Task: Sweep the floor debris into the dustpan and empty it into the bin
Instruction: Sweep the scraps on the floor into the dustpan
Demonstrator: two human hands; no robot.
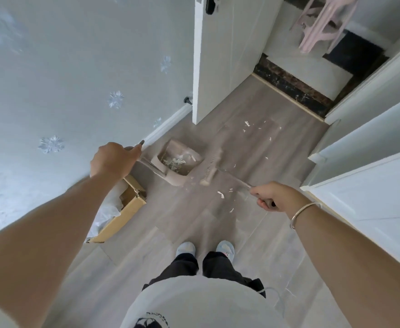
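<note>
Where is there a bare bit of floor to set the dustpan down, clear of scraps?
Bare floor lies between the cardboard box and the feet, and between the door and the dark threshold. It is crowded around the dustpan and broom head, where white scraps scatter toward the cabinets.

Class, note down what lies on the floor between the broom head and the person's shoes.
In the head view, a few white scraps lie on the floor between broom head and shoes.

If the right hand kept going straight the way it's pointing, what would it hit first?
The right hand would likely meet the broom head first, along the handle it grips; the dustpan lies just beyond.
</note>
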